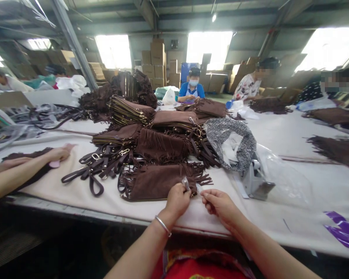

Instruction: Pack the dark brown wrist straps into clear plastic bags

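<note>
A brown fringed pouch (155,182) lies flat near the table's front edge, its zipper side toward me. My left hand (178,199) is closed at the pouch's right end, with a small crumpled piece of clear plastic (186,183) sticking up from its fingers. Just to the right, my right hand (219,205) pinches a small whitish scrap (199,189) beside the pouch's corner. Whether the scrap is joined to the plastic is too small to tell. Behind the pouch lies another fringed pouch (163,145), with dark wrist straps (100,162) to its left.
Stacked brown pouches (130,110) rise further back. On the right stand a grey speckled bundle (231,141), a tape dispenser (257,180) and clear plastic bags (285,174). Purple film (344,232) lies far right. A co-worker's hand (59,154) works at left; other people sit beyond.
</note>
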